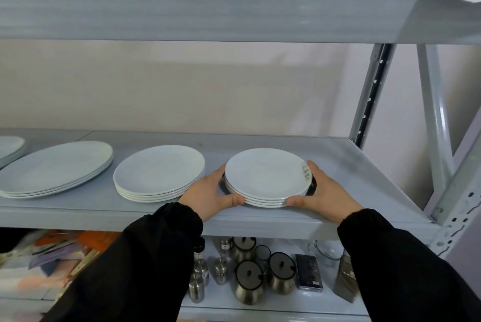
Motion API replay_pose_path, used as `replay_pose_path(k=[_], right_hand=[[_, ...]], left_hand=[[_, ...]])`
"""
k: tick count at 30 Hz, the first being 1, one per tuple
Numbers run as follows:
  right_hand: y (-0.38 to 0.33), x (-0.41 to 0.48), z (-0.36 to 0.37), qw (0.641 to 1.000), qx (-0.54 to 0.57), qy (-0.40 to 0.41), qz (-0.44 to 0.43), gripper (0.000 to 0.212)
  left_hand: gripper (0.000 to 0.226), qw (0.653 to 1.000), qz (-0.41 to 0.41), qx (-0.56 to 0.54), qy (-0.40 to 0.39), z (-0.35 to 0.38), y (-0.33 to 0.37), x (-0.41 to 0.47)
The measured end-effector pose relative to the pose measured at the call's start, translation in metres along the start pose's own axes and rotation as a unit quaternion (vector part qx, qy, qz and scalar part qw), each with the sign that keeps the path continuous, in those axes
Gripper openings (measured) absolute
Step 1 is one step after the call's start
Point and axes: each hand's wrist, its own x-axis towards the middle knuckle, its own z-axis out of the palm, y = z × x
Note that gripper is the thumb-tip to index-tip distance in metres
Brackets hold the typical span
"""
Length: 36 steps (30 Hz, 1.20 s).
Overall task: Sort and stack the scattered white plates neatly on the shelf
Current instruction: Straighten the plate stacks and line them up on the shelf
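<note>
A stack of several small white plates point(265, 175) sits near the front of the grey shelf point(260, 222), with a label on the top plate's right rim. My left hand point(210, 195) grips the stack's left side, thumb against the front rims. My right hand point(322, 191) grips its right side the same way. To the left stands a stack of medium white plates point(158, 173). Further left lies a stack of large white plates point(56, 168). More white plates point(10, 145) show at the far left edge.
The shelf board above point(208, 16) hangs low over the plates and carries bags and jars. A metal upright point(440, 123) stands at the right. Below, metal canisters point(250, 282), shakers and a dark box point(308, 271) fill the lower shelf.
</note>
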Motion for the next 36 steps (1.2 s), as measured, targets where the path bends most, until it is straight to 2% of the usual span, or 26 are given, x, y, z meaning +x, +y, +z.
replay_pose_path(k=[5,17,36], right_hand=[[0.0030,0.0006,0.0003,1.000,0.021,0.003,0.001,0.086],[0.0087,0.0039,0.0018,1.000,-0.004,0.001,-0.008,0.095],[0.0075,0.0035,0.0011,1.000,0.000,0.001,-0.025,0.093]], left_hand=[[0.088,1.000,0.003,0.011,0.001,0.0011,-0.0026,0.0019],[0.082,1.000,0.008,-0.007,0.012,0.0046,-0.0079,0.0049],[0.083,1.000,0.013,0.015,0.021,0.0062,-0.0081,0.0050]])
